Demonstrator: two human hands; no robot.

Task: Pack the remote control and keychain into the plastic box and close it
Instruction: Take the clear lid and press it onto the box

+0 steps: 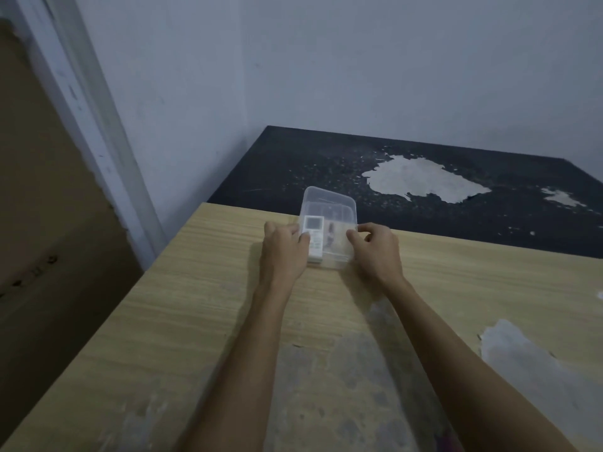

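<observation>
A clear plastic box [339, 256] sits on the wooden table [202, 321] near its far edge. Its hinged lid [329, 203] stands up behind it, tilted back. A white remote control [314, 234] with a small screen lies inside along the left side. A small dark keychain [331, 238] lies beside it in the box. My left hand [284, 252] grips the box's left side, its fingertips over the remote. My right hand [375, 249] holds the right wall, fingers curled at the rim.
Beyond the wooden table lies a lower black surface [326, 164] with peeled white patches [421, 179]. A grey wall meets it at the back. A white scrap [509, 344] lies on the table at the right. The table's left edge drops to a brown floor.
</observation>
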